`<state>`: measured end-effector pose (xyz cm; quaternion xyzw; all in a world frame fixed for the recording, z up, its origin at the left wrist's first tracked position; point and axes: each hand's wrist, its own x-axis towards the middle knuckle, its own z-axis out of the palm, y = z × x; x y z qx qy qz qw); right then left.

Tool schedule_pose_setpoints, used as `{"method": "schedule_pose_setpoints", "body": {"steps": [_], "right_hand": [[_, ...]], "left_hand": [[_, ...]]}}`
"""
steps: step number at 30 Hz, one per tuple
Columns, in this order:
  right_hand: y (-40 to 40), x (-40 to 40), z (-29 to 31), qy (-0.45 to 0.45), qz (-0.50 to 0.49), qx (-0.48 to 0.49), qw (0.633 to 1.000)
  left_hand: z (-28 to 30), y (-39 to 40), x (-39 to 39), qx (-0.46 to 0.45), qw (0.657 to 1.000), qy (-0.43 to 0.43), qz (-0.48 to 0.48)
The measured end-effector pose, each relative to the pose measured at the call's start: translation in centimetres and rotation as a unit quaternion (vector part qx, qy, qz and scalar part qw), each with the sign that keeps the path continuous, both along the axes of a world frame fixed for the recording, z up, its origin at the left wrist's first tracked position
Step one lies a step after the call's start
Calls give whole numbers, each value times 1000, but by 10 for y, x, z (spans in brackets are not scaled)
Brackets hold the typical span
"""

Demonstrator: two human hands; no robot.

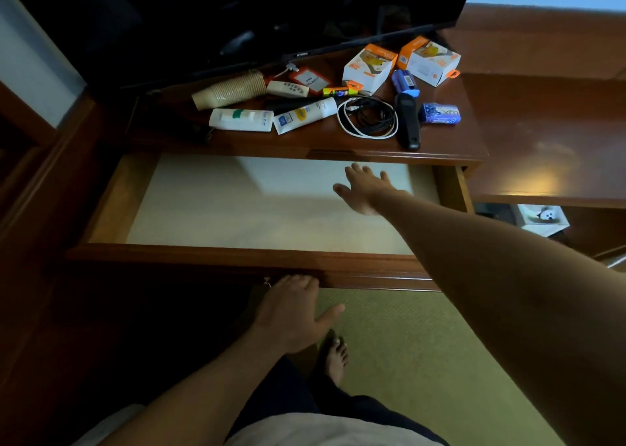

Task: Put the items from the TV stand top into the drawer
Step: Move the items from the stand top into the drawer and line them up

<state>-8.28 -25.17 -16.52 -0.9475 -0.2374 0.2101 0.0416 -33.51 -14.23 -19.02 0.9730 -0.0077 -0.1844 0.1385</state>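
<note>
- I see the drawer (111,208) pulled out in front of the TV stand top (305,140), below its edge.
- On top, left to right: stacked cups (230,90), two tubes (241,119), coiled cables (367,117), a remote (408,122).
- Two boxes (367,68) sit behind the cables, under the TV (203,12).
- My right hand (364,188) hangs over the drawer; my left hand (294,310) touches its front.

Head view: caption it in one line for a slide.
Drawer pulled open, left hand at its front; right hand reaches over it toward the clutter on the stand.
</note>
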Motion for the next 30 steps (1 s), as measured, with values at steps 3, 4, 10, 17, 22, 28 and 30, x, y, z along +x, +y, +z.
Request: {"method": "schedule_pose_setpoints", "body": {"steps": [3, 4, 10, 17, 22, 28, 30], "right_hand": [[-7, -4, 8, 17, -22, 21, 999], [-10, -4, 11, 27, -33, 28, 999], [-32, -1, 58, -11, -46, 134, 990], [-75, 13, 96, -51, -97, 197, 974], [-93, 50, 114, -63, -128, 200, 969], [-105, 123, 116, -63, -148, 205, 965], [-106, 154, 114, -68, -140, 199, 967]], "left_hand": [[25, 2, 23, -24, 988, -153, -23], [30, 6, 35, -30, 980, -196, -29], [62, 37, 138, -8, 969, -235, -81], [100, 31, 231, -33, 967, -243, -69], [119, 17, 285, -44, 964, -252, -75], [130, 2, 358, -34, 963, -255, -76], [129, 0, 387, -34, 966, -247, -67]]}}
